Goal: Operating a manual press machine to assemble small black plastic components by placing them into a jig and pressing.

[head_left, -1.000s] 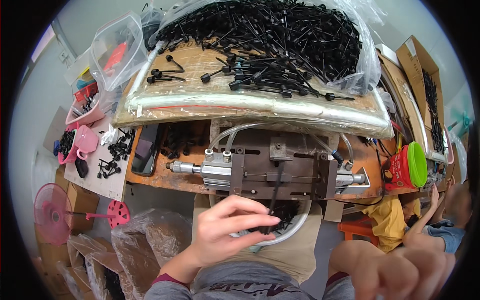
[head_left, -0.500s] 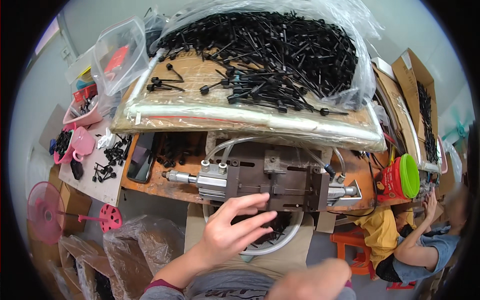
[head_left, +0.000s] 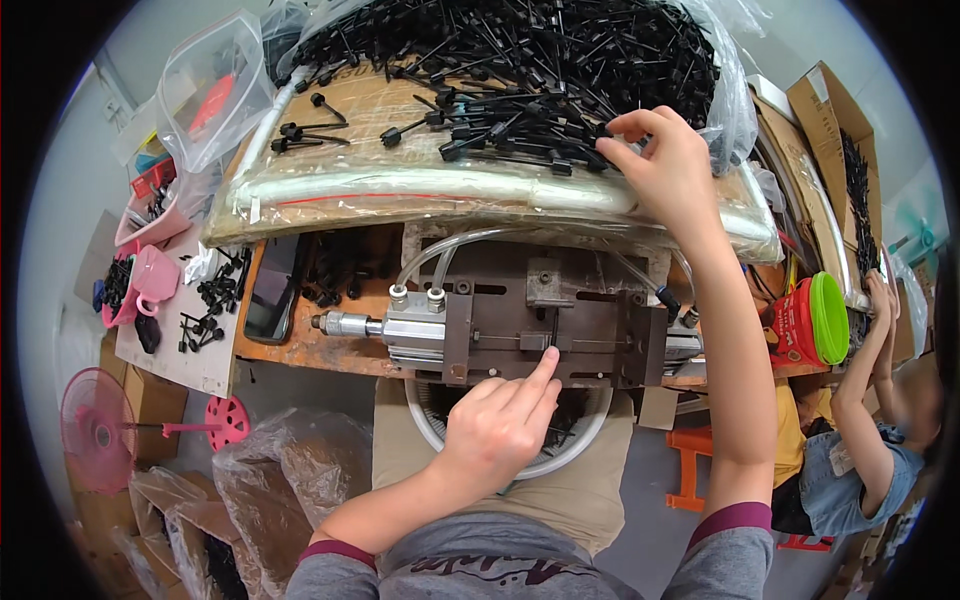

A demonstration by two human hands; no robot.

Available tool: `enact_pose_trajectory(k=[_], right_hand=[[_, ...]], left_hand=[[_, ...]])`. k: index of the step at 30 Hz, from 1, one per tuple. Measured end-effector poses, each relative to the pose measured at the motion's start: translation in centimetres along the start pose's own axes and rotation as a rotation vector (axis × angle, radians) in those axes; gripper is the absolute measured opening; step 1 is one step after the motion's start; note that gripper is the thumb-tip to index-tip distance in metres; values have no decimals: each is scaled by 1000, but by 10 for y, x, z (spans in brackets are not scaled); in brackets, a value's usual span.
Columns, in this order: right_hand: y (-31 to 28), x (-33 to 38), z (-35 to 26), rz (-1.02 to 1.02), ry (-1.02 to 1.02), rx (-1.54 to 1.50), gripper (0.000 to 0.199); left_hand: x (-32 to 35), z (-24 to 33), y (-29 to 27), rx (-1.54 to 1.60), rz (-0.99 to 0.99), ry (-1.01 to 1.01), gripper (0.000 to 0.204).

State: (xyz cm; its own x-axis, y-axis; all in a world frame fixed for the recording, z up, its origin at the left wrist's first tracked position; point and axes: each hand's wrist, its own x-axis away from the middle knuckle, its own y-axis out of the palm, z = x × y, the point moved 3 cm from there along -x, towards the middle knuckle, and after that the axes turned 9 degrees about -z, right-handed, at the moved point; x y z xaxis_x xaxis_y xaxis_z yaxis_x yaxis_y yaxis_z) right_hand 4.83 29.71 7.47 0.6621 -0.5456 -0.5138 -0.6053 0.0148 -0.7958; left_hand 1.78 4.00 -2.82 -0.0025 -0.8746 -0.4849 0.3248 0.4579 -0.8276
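Observation:
My left hand is at the front of a dark metal fixture, its index finger stretched out and the other fingers loosely bent. That fingertip touches a small block at the fixture's middle, where a thin black stem stands in line with it. My right hand reaches over the raised cardboard tray. Its thumb and forefinger close on a black stemmed part at the right front of a heap of black stemmed parts; the fingers partly hide it.
Air cylinders with clear hoses flank the fixture, the left one in plain sight. Below is a white basket with black parts. A phone lies left; a red and green bucket stands right. A co-worker sits at far right.
My right hand has gone from low near my body up to the heap of parts. My left index finger has come onto the fixture's middle block. The view has shifted slightly.

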Motion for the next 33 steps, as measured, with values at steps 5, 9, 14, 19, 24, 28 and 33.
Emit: enact_pose_trajectory(k=[5,9,14,19,24,28,33], right_hand=[[12,-2,6,-87,23,-45,21],[-2,8,-8,-66,120,-275,14],[-19,30,-13,12,56,-749,17],[-45,62,-26,81,-50,-1190,33],[-50,102,-39,136,-21,-1102,34],[-49,142,-48,27,-31,-750,35],[-31,180,-68,-82,-163,-223,34]], left_hand=[[0,6,3,-152,-95,-6,24],[-2,0,0,-131,-129,9,23],[-4,-5,0,-42,-155,-4,22],[-5,-4,-1,-61,-188,-8,23],[-7,-3,-4,-74,-205,-9,24],[-10,-5,-10,3,-211,4,25],[-40,-22,-61,208,-51,-20,25]])
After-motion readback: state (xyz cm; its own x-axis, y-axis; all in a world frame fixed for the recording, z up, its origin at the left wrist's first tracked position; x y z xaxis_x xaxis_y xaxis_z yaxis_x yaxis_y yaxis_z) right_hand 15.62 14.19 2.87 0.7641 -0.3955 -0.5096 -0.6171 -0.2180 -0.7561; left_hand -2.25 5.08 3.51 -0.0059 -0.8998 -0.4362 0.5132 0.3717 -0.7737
